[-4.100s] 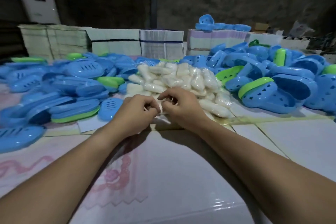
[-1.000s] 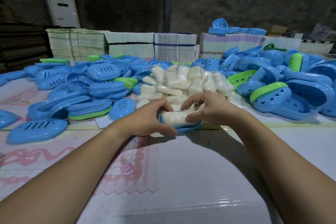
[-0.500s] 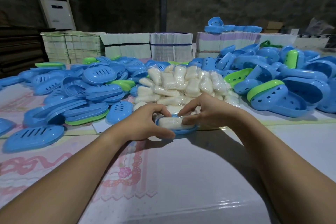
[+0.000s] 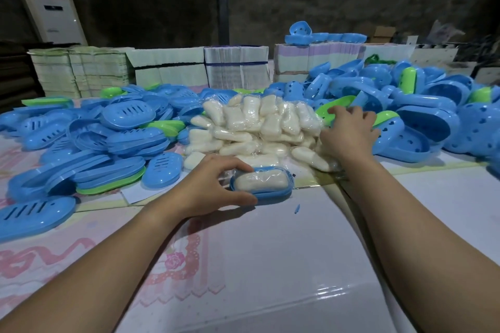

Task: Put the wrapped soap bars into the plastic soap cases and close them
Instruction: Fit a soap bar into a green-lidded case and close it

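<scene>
A: Tabletop (image 4: 270, 265), glossy white sheet with a pink lace print toward 8 o'clock. Both bare forearms enter from the bottom corners.

B: Left hand?

A: Left hand (image 4: 208, 186) is just above frame centre, thumb and fingers curled round the left end of a blue soap case base (image 4: 270, 193). The base sits on the table. One wrapped soap bar (image 4: 261, 180) lies inside it, long side across the frame, no lid on.

B: Anything loose near it?

A: Small blue plastic chip (image 4: 297, 208) on the table just at 4 o'clock of the base.

B: Right hand?

A: Right hand (image 4: 349, 132) is further out, toward 1 o'clock of the base, palm down, fingers spread and reaching onto a green case part (image 4: 336, 105) at the edge of the heap. Whether the fingertips actually grip it, cannot tell.

B: Stock?

A: Pile of wrapped soap bars (image 4: 259, 127) directly behind the base, at 12 o'clock, between the two hands. Heap of flat blue slotted lids (image 4: 113, 138), some green, at 10 o'clock. Heap of deeper blue case shells with heart-shaped holes (image 4: 422, 127) at 2 o'clock.

B: Back row?

A: Bundled stacks of flat cartons (image 4: 167, 67) along the far edge, a few blue cases on top at the right. White standing air conditioner (image 4: 50, 5) at 11 o'clock against a dark wall.
</scene>
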